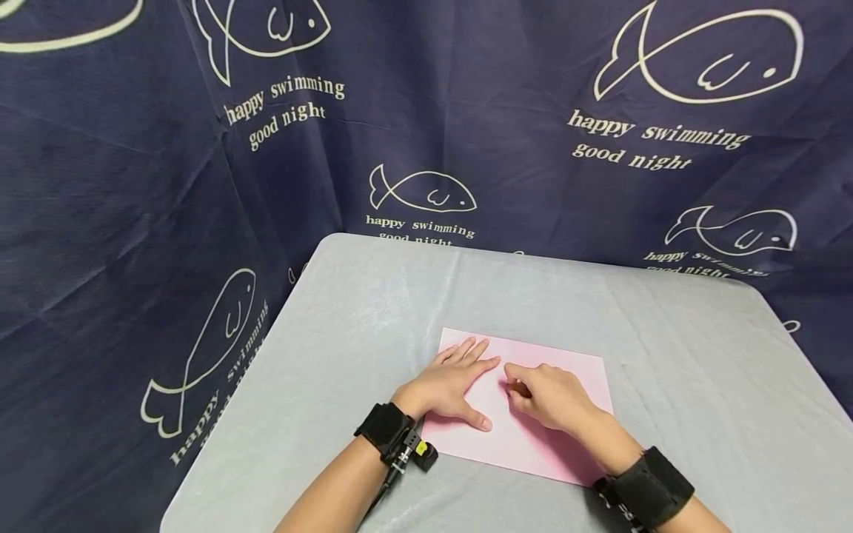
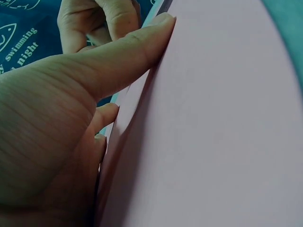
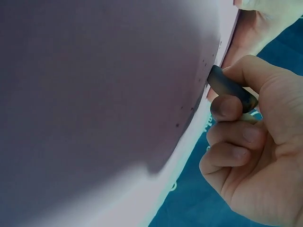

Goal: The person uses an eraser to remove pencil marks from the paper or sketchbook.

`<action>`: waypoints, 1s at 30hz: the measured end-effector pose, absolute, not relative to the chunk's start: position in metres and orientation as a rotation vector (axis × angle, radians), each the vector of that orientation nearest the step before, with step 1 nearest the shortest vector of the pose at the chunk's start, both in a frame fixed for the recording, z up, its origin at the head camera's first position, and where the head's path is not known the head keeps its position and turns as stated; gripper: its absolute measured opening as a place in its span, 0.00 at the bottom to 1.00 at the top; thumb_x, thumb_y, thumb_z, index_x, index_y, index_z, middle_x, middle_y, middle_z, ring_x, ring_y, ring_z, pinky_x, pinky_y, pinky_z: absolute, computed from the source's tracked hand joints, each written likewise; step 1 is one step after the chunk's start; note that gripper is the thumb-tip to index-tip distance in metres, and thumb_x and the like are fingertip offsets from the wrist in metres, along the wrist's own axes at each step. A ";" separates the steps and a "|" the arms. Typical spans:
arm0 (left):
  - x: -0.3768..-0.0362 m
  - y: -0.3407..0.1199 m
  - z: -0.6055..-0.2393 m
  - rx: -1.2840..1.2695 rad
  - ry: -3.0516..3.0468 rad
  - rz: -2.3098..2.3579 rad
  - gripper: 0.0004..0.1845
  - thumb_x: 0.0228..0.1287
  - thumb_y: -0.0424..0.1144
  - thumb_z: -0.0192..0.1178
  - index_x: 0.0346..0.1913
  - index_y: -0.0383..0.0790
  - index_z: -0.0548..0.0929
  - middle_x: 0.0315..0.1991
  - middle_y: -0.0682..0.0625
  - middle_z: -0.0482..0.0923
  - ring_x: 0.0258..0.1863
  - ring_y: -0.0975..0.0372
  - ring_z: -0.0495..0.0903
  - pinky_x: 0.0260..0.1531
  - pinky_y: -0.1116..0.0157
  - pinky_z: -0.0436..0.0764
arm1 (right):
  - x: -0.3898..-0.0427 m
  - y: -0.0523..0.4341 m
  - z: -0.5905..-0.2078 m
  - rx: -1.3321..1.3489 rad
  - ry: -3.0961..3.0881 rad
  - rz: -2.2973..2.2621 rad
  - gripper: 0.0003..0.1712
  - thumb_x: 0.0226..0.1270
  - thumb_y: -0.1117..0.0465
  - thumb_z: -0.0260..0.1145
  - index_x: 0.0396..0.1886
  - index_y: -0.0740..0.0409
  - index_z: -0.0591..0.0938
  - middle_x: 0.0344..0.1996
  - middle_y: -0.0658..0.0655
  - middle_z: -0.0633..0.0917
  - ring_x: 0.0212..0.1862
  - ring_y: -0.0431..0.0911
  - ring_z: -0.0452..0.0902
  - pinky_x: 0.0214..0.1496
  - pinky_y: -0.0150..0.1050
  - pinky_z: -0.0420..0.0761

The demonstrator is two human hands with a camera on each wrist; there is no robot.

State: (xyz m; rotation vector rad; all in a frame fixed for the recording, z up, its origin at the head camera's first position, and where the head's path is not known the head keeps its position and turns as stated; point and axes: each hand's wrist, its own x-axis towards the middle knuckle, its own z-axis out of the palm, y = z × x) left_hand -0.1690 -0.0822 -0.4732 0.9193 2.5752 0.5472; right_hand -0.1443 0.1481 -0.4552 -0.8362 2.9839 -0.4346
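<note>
A pink sheet of paper (image 1: pixel 533 460) lies flat on the table. My left hand (image 1: pixel 448 385) rests on its left part with fingers spread and thumb out; in the left wrist view the thumb (image 2: pixel 128 52) touches the sheet. Over the middle of the sheet, my right hand (image 1: pixel 556 396) pinches a small black eraser (image 3: pixel 230 89) between thumb and fingers. One end of the eraser meets the paper in the right wrist view. Several dark specks (image 3: pixel 178 125) lie on the paper near it. The head view mostly hides the eraser behind the fingers.
A grey cloth covers the table (image 1: pixel 373 311), which has rounded corners. Behind and to the left hangs a dark blue curtain (image 1: pixel 520 200) with white fish drawings and lettering. Black straps (image 1: pixel 385 431) with small cameras sit on both wrists.
</note>
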 end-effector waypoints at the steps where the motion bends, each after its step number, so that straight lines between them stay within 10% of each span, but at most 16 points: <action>1: -0.169 -0.082 -0.473 0.920 2.577 0.545 0.60 0.49 0.69 0.73 0.82 0.59 0.55 0.85 0.54 0.36 0.85 0.59 0.33 0.84 0.54 0.40 | -0.143 0.150 -0.455 -0.832 2.986 -0.436 0.17 0.61 0.60 0.71 0.26 0.43 0.70 0.14 0.37 0.63 0.20 0.35 0.61 0.20 0.31 0.61; 30: -0.167 -0.080 -0.476 0.943 2.588 0.509 0.60 0.50 0.69 0.72 0.83 0.57 0.53 0.85 0.52 0.35 0.85 0.58 0.32 0.84 0.54 0.40 | -0.146 0.177 -0.441 -0.884 2.858 -0.650 0.05 0.73 0.59 0.66 0.41 0.46 0.77 0.17 0.36 0.69 0.22 0.31 0.62 0.27 0.29 0.66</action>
